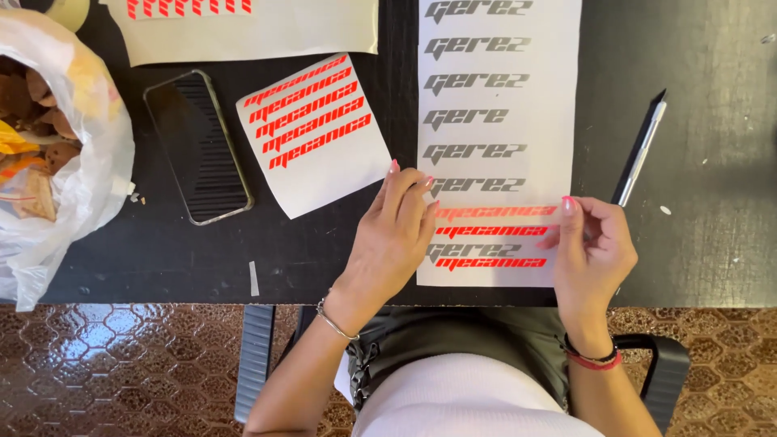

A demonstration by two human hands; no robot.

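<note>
Head view: both hands work on a long white sticker sheet (pixel 498 97) with grey lettering, lying on the black table (pixel 704 235). The left hand (pixel 392 235) presses flat fingers on the left end of a clear strip with red lettering (pixel 494 213), laid across the sheet's lower part. The right hand (pixel 595 251) pinches its right end. A silver craft knife (pixel 639 150) lies just right of the sheet; a smartphone (pixel 198 146) and a smaller red-lettered sheet (pixel 316 129) lie to its left.

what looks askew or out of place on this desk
The small white decal sheet with red lettering lies tilted, unlike the long sheet both hands work on. A loose backing scrap sits near the table edge.
</note>
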